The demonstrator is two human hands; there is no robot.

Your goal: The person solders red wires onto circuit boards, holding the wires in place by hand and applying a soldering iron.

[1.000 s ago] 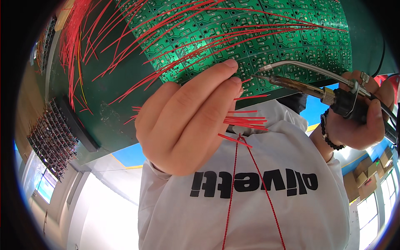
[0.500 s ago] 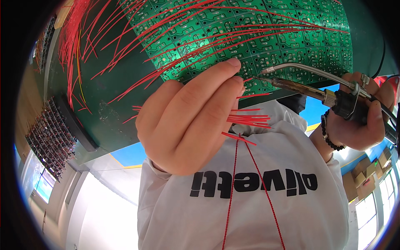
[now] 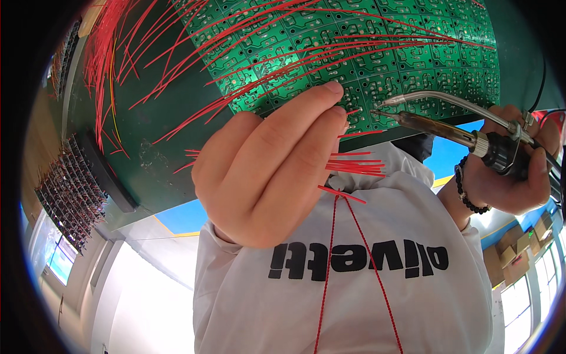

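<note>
My left hand [image 3: 271, 171] is closed over the near edge of a green circuit board panel [image 3: 421, 62]. Thumb and fingertips pinch a red wire, whose short end [image 3: 353, 112] pokes out over the board. A bunch of red wires [image 3: 359, 167] also sticks out from under this hand. My right hand [image 3: 516, 186] grips a soldering iron [image 3: 445, 131] by its black handle. Clamped along the iron is a bent metal solder feed tube [image 3: 454, 102]. The iron's tip and the tube's mouth sit just right of the wire end, apart from it.
Long red wires [image 3: 283, 69] lie across the panel, and a thick bundle of them [image 3: 101, 71] rests at the far left of the dark green table [image 3: 156, 147]. Beyond the table's left side is a stack of populated boards [image 3: 71, 189]. A black cable [image 3: 541, 82] runs at the right.
My right hand has drawn the soldering iron and feed tube slightly right, away from the wire end. My left hand has barely moved and keeps its pinch.
</note>
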